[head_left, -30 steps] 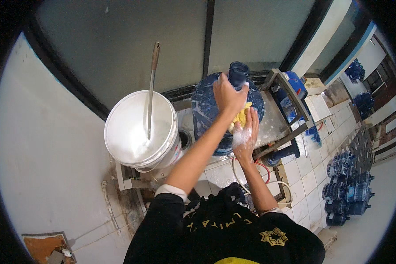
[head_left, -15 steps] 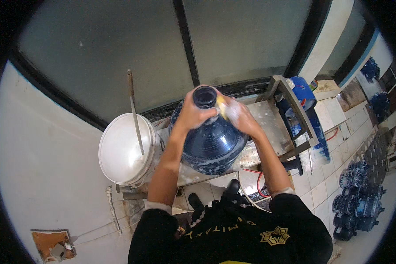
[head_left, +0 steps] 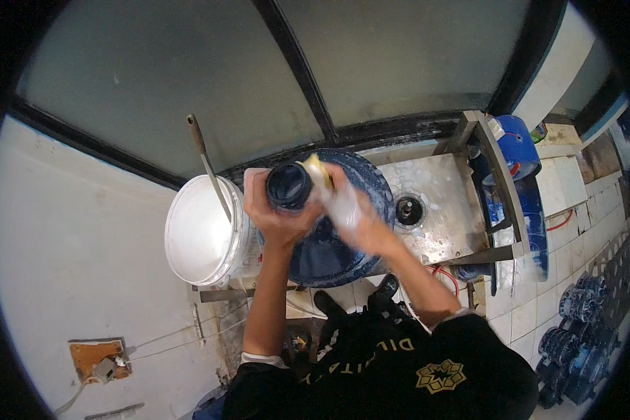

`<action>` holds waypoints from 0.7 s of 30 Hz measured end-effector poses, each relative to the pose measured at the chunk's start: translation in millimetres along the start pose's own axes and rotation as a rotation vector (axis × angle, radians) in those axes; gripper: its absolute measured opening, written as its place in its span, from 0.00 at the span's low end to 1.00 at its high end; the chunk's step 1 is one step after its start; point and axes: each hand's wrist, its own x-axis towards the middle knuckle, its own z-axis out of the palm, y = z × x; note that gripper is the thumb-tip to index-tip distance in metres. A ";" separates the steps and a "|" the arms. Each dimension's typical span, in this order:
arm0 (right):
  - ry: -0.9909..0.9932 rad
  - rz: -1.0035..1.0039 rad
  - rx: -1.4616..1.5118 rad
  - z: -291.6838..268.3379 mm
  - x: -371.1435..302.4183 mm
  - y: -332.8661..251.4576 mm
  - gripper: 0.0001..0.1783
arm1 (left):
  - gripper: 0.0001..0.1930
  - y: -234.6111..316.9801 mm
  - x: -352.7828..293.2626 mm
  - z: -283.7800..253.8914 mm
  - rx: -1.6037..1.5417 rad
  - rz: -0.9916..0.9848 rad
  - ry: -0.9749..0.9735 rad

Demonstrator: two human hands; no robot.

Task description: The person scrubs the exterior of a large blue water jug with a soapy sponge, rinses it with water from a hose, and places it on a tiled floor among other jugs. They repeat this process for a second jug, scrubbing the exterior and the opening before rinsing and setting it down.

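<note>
A large blue water jug (head_left: 322, 255), wet with suds, leans on the metal bench so that its neck points up and to the left. My left hand (head_left: 278, 218) is closed around the neck just below the open mouth. My right hand (head_left: 353, 213), foamy and a little blurred, presses a yellow and white sponge (head_left: 316, 170) against the right side of the neck. Part of the sponge is hidden under the fingers.
Left of the jug stands a white bucket (head_left: 169, 241) with a long-handled stick (head_left: 206, 161) in it. The metal bench (head_left: 451, 185) has a round black fitting (head_left: 409, 210) and a raised frame (head_left: 500, 182). Several blue jugs (head_left: 581, 301) sit on the floor at right.
The jug has tipped, its neck shifting left and towards me, uncovering the black fitting. Both hands have moved with the neck, and the sponge stays against it.
</note>
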 end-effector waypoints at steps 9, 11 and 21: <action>-0.248 -0.459 -0.270 -16.4 79.3 77.7 0.22 | 0.21 -6.6 -1.5 9.8 -0.136 -0.161 -0.114; -0.142 -0.285 -0.331 -40.1 44.7 75.6 0.22 | 0.20 -6.4 -3.1 7.4 -0.105 -0.138 -0.105; -0.119 -0.260 -0.362 -64.4 53.0 117.2 0.15 | 0.21 -2.9 -2.9 4.6 -0.203 -0.203 -0.130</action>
